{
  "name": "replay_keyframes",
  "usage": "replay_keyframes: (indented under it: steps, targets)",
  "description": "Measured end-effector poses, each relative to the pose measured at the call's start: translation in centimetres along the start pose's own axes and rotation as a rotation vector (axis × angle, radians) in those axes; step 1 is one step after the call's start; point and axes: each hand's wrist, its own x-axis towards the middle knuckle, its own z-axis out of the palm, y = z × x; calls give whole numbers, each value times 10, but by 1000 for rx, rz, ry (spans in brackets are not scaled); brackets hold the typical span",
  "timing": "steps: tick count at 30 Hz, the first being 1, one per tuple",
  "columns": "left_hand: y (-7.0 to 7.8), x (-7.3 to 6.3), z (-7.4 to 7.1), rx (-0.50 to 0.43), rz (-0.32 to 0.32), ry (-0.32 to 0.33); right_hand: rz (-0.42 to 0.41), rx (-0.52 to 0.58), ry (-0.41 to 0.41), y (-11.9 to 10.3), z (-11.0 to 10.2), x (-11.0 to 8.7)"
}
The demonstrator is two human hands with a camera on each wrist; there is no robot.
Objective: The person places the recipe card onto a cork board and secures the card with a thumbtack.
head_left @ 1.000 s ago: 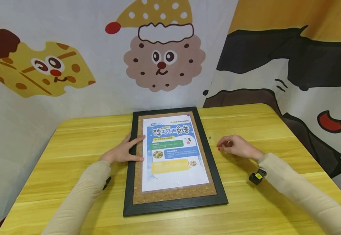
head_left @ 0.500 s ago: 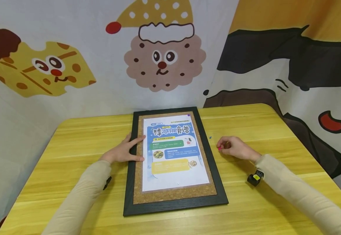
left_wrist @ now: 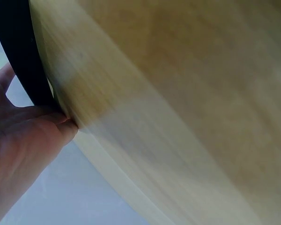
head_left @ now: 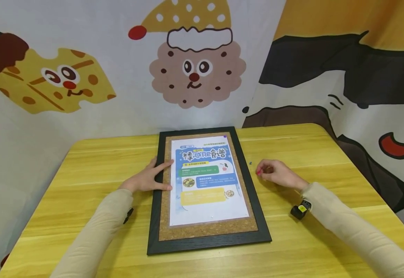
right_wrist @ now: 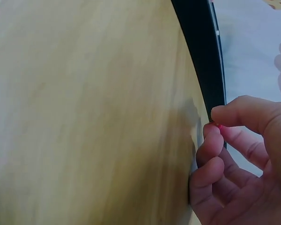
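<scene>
In the head view a cork board (head_left: 209, 230) with a black frame lies on the table, and a printed poster (head_left: 207, 212) covers most of its cork. A purple push pin (head_left: 224, 136) sits at the poster's upper right corner. My left hand (head_left: 148, 178) rests across the frame's left side, thumb and index finger stretched onto the board; the left wrist view has its other fingertips at the frame's outer edge. To the right of the board, my right hand (head_left: 275, 172) pinches a pink push pin (right_wrist: 218, 125) between thumb and fingertips, mostly covered by them.
A small blue push pin (head_left: 250, 163) lies on the wooden table (head_left: 94, 166) between the board and my right hand. Behind the table hangs a cartoon-printed cloth (head_left: 125, 112), and the board's far end reaches close to it.
My right fingers have closed on the pink push pin and raised it slightly. My left hand and the board stay put; the head view has shifted a little.
</scene>
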Motion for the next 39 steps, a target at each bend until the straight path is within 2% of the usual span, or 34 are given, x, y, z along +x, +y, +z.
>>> replay_keyframes:
  steps: [7,12,21,27,39]
  targets:
    - [0,1,1,0,-4,0,-46,88,1,-3,3,4]
    - [1,1,1,1,-5,-1,-37,126,9,-4,4,6]
    - [0,1,0,1,2,2,-26,103,22,-20,7,13]
    - [1,0,-1,4,12,1,-26,95,3,-32,12,21]
    - [1,0,-1,3,10,-1,-103,124,-30,-48,27,30]
